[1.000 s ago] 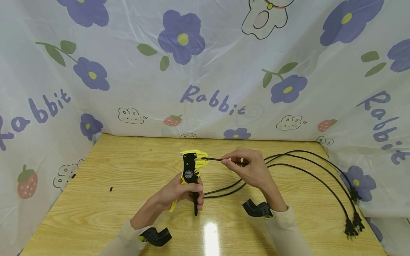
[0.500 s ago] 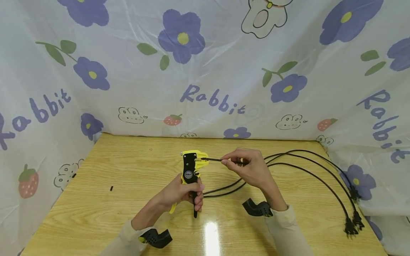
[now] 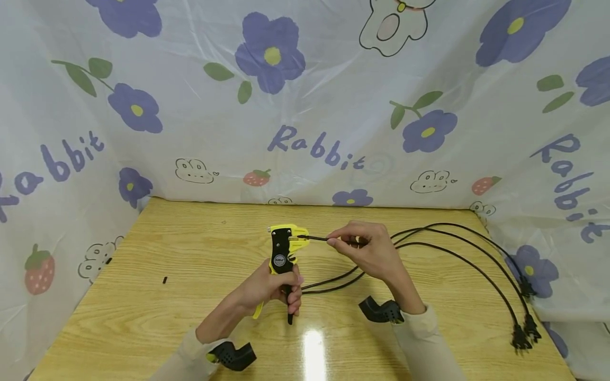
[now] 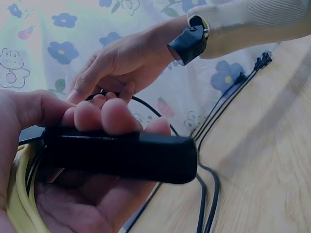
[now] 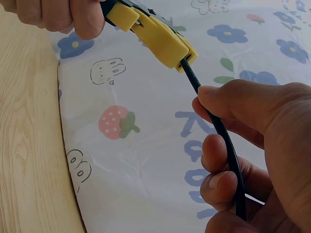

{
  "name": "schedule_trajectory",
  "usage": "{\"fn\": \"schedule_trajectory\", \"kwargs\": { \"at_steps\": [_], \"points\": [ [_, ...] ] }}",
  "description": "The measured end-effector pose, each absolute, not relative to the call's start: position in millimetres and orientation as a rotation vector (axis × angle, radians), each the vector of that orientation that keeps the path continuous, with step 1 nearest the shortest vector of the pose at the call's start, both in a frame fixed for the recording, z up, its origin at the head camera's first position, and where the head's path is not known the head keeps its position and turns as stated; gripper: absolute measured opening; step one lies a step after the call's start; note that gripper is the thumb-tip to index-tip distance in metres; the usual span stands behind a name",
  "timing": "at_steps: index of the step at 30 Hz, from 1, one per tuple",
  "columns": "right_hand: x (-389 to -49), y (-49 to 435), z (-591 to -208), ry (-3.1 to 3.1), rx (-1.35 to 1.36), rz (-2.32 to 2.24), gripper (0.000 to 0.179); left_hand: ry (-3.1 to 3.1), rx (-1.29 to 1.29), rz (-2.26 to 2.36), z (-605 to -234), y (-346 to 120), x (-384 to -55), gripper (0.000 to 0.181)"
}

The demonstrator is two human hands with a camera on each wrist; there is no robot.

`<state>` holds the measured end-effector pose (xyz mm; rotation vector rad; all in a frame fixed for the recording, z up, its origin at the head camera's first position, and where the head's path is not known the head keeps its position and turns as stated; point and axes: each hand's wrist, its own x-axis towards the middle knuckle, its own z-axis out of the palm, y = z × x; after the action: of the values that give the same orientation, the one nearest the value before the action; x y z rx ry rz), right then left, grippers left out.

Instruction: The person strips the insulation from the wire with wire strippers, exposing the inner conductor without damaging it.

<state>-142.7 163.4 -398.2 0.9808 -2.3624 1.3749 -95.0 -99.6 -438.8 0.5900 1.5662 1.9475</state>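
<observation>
Left hand: I have it closed firmly round the tool, thumb laid across the front, fingers wrapped about the black handle.
Right hand: nearly closed; I pinch the cable between thumb and forefinger, near the tool but not touching it, the other fingers curled along its length.
Tool: yellow and black, held almost upright over the middle of the counter, its yellow head facing the right edge.
Cable: black; its end sits inside the head, how deep I can't tell.
Badge: round, on the black body; its lettering is too small on my feed to read.
Sheet: white, behind the far edge and along both sides; I read "Rabbit" three times in purple, the left one clipped at its first letter.
Other cables: lying on the counter, from beside my left hand toward the right edge.
Plugs: three, black, by the right edge, toward the near right corner.
Black bits: one on the left part, another at the left edge.
</observation>
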Motion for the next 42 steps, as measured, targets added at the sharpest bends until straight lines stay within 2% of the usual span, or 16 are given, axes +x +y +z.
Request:
{"fn": "schedule_trajectory", "kwargs": {
  "at_steps": [16,25,42],
  "points": [
    [-140,162,-400,-2.363,0.975,1.455,0.010,1.740,0.486,2.039,-445,-81,-82,0.028],
    [-139,162,-400,-2.402,0.925,1.449,0.009,1.754,0.468,2.061,-448,-75,-79,0.023],
    [-146,164,-399,-2.437,0.834,1.432,0.009,1.676,0.431,2.057,-451,-68,-94,0.031]
  ]
}}
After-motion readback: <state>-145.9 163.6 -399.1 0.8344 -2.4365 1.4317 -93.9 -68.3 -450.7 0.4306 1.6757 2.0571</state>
